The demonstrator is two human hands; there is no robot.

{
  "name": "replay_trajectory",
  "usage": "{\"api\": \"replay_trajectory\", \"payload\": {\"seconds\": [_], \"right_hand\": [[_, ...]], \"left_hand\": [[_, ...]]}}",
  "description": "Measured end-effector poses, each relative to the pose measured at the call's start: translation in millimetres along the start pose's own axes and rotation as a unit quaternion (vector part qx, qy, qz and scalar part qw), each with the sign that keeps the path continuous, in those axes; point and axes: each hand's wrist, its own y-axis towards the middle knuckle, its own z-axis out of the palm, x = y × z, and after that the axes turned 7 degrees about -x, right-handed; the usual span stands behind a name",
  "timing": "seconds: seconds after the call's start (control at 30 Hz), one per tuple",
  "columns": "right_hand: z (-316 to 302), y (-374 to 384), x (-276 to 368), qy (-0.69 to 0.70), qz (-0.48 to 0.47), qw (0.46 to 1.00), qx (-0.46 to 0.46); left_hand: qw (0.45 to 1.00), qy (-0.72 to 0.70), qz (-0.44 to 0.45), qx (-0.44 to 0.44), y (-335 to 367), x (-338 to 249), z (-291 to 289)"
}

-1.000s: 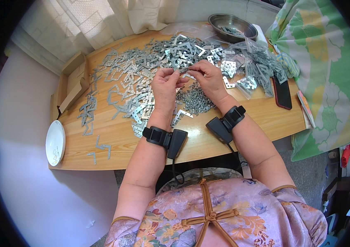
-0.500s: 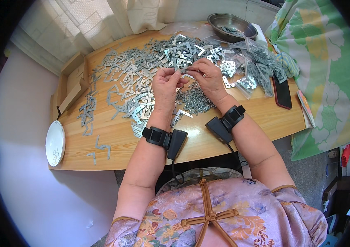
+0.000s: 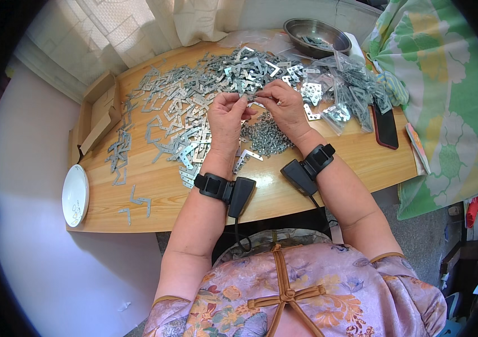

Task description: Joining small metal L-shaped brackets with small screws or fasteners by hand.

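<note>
Over the table's middle, my left hand (image 3: 227, 119) and my right hand (image 3: 286, 109) are raised with their fingertips almost meeting. Thumb and fingers of each are pinched together. A small greyish piece shows between them, too small and too covered to name. Behind and left of my hands spreads a large heap of flat silver L-shaped corner brackets (image 3: 185, 92). Just below my fingers lies a pile of small metal screws (image 3: 267, 137). One L-shaped bracket (image 3: 253, 155) rests at the near side of that pile, close to my left wrist.
Clear plastic bags of metal parts (image 3: 357, 84) lie at right, beside a dark phone (image 3: 385, 128). A steel bowl (image 3: 337, 35) stands at the back. Along the left edge are an open cardboard box (image 3: 101, 121) and a white plate (image 3: 75, 196). Green patterned cloth (image 3: 447, 95) hangs at right.
</note>
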Motion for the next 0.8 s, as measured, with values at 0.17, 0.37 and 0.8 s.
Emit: {"api": "replay_trajectory", "payload": {"seconds": [0.17, 0.37, 0.8], "right_hand": [[-3.3, 2.3, 0.8, -0.054, -0.074, 0.996, -0.008], [-3.6, 2.2, 1.2, -0.075, -0.098, 0.992, -0.001], [-4.1, 4.1, 1.8, -0.096, -0.129, 0.987, 0.001]], "left_hand": [[1.000, 0.003, 0.003, 0.000, -0.7, -1.6, 0.6], [1.000, -0.006, -0.001, -0.008, -0.4, -0.6, 0.0], [1.000, -0.006, -0.003, -0.014, -1.7, -4.5, 0.8]]}}
